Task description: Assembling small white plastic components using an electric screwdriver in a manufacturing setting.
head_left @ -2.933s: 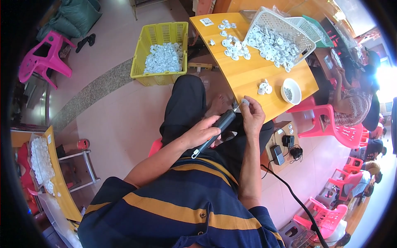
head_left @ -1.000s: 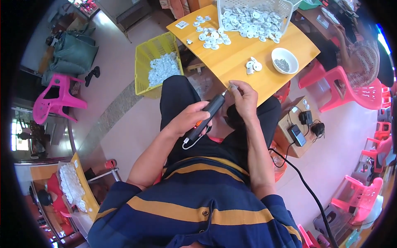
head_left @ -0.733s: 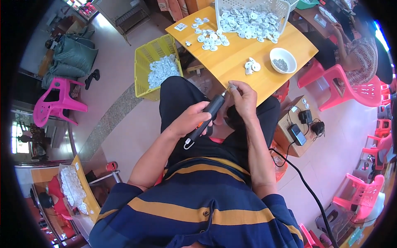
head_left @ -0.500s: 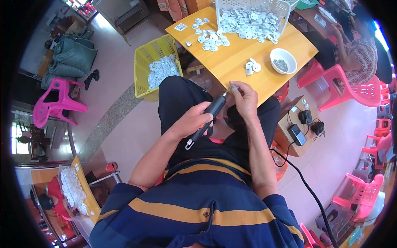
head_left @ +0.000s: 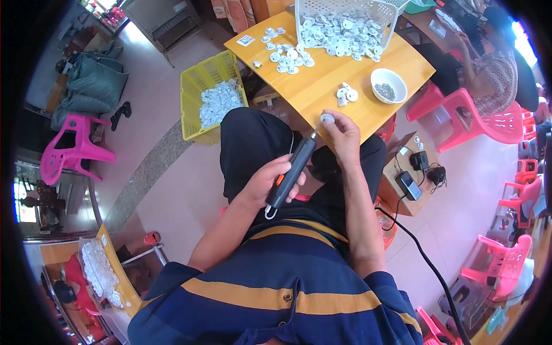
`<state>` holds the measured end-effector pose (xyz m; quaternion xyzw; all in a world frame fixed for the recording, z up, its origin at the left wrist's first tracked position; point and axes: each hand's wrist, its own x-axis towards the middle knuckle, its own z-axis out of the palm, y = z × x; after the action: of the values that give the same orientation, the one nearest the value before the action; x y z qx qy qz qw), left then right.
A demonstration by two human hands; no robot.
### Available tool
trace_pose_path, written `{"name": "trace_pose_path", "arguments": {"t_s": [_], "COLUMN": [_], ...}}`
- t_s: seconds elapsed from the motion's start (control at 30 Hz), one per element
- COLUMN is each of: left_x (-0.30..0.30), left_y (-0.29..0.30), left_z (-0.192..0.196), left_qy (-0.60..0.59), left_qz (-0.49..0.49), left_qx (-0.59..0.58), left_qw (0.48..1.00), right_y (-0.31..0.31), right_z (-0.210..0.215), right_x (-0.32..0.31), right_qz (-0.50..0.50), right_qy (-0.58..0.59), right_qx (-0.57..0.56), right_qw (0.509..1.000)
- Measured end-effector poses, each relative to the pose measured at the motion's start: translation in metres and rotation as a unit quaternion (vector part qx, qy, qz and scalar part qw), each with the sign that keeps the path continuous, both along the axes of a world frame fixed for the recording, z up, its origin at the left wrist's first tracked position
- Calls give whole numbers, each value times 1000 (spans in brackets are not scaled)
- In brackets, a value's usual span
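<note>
My left hand (head_left: 263,183) is wrapped round a black electric screwdriver (head_left: 294,168) with an orange switch and a hook at its rear end. The tool slants up and right over my lap, its bit close to my right hand (head_left: 345,138). Between the thumb and fingers of that hand is a small white round plastic part (head_left: 327,118), held at the near edge of the wooden table (head_left: 328,80). A few similar white parts (head_left: 347,94) lie beyond it on the tabletop. Beside them stands a white bowl (head_left: 402,86) holding small metal pieces, probably screws.
A white basket (head_left: 298,26) spills white parts at the table's far side, near a loose cluster (head_left: 290,57). On the floor left stands a yellow crate (head_left: 190,109) of white pieces. A black cable (head_left: 422,247) runs at right. Another person (head_left: 489,75) sits at far right.
My right hand has turned so that the white part's round face shows. The screwdriver's bit has drawn back slightly toward me, and its orange switch has come into fuller view.
</note>
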<state>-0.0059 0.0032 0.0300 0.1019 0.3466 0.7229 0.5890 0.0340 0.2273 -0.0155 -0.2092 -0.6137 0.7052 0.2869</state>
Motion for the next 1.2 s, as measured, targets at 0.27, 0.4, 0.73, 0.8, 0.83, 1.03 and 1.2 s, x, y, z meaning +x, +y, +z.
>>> {"name": "trace_pose_path", "arguments": {"t_s": [0.27, 0.4, 0.73, 0.8, 0.83, 1.03, 1.2], "left_x": [-3, 3, -1, -2, -2, 1, 3], "left_y": [-17, -17, -18, -20, -20, -13, -12], "left_z": [-27, -31, -25, -26, -25, -25, -19], "left_qy": [55, 76, 84, 93, 92, 99, 133], "left_qz": [31, 70, 75, 78, 78, 56, 52], "left_qx": [-15, -8, -18, -29, -29, -43, -63], "left_qw": [998, 995, 993, 992, 992, 993, 988], "right_y": [11, 4, 53, 62, 69, 134, 186], "right_z": [14, 23, 22, 32, 41, 73, 77], "right_x": [-19, -57, -125, -111, -102, -56, -31], "right_qz": [14, -14, -62, -56, -54, -144, -161], "right_qy": [-111, -141, -95, -102, -110, -182, -324], "right_qx": [135, 367, 455, 423, 390, 422, 456], "right_qw": [984, 919, 883, 899, 913, 876, 813]}}
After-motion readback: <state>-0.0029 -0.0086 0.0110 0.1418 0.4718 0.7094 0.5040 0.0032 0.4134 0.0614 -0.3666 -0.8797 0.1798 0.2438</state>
